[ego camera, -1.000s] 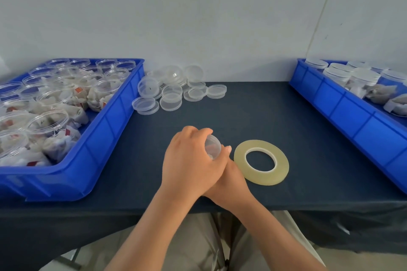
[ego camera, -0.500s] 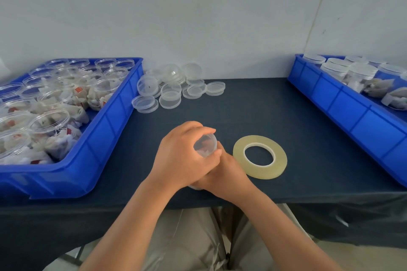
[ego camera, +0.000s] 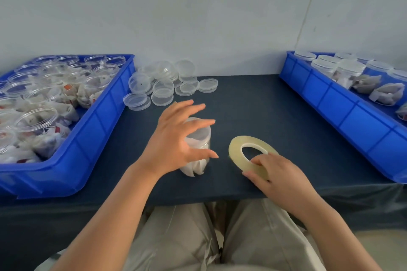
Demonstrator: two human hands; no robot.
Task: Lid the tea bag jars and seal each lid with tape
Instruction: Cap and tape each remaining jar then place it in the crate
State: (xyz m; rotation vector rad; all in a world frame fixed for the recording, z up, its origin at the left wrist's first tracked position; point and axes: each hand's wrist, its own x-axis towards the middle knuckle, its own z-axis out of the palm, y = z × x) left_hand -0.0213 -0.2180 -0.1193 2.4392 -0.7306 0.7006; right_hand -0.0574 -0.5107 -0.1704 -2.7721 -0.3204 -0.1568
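Watching for a tip first: the jar (ego camera: 197, 166) stands upright and, as far as we can tell, ungripped on the dark table (ego camera: 275, 116), with our left hand (ego camera: 174, 141) spread wide over its near side, fingers straight and apart, closed round nothing. It looks light, so a brush from that hand, or a tug of sticky tape while nobody steadies it, could topple it or drag it toward the front edge. Our right hand (ego camera: 282, 178) pinches the tape roll (ego camera: 234, 149), a fingertip inside the hole and the thumb at the near outer rim. The roll is thin and pale yellow, so we judge the loose end hard to find and the pinch easy to lose. If the lid (ego camera: 201, 133) sits crooked, tape would seal it that way; we cannot tell its seating from here. Jar: clear plastic, round, white tea bags packed inside, cloudy flat lid on top, between the left bin (ego camera: 99, 127) and the roll, apart from both.
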